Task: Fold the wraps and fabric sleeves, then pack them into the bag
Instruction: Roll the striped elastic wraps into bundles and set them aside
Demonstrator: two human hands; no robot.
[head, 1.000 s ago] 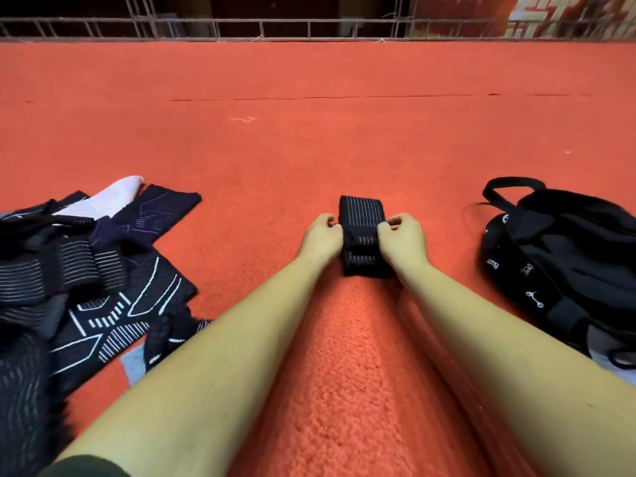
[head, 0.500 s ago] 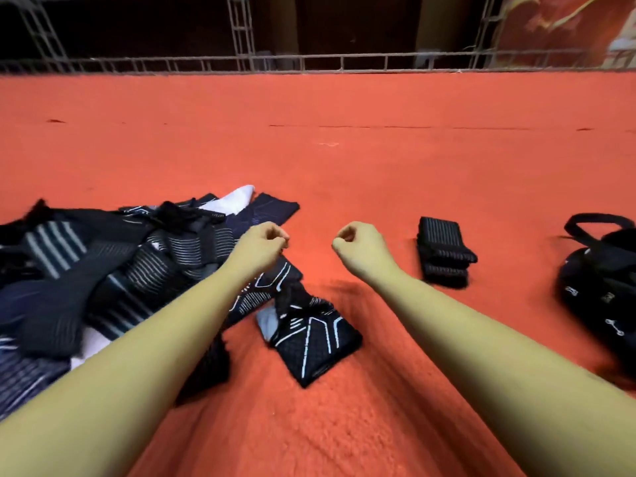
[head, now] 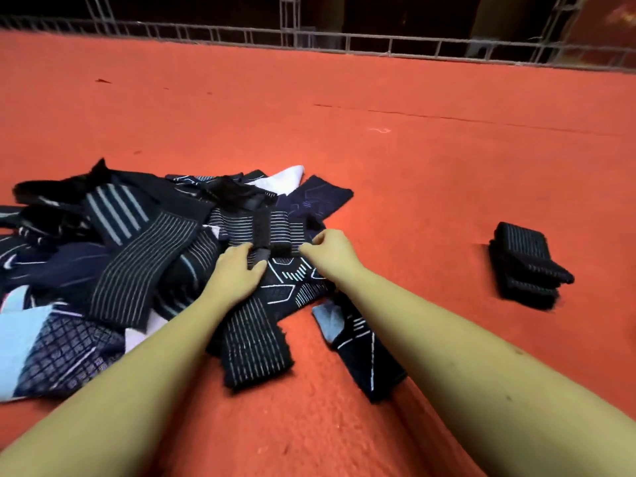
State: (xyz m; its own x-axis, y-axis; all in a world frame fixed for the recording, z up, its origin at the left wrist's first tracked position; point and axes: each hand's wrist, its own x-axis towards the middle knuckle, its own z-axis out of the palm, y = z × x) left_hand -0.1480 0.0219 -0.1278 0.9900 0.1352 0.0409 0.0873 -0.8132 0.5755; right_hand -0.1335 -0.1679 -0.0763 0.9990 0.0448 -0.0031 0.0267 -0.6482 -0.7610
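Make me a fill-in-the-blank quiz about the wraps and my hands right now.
1. The folded black striped wrap lies on the orange carpet, to the ____ of the dark fabric pile.
2. The left hand and right hand both grip one unfolded striped wrap atop the ____.
3. ____ hand touches the folded wrap.
Missing: right; pile; neither.

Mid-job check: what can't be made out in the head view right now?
Head view:
- Bag: out of frame.
- Pile: cut off by left edge.
- Right hand: curled fingers hide its grip on the striped wrap.
- Patterned sleeve: partly under the right forearm.
- Folded wrap: layers too dark to count.
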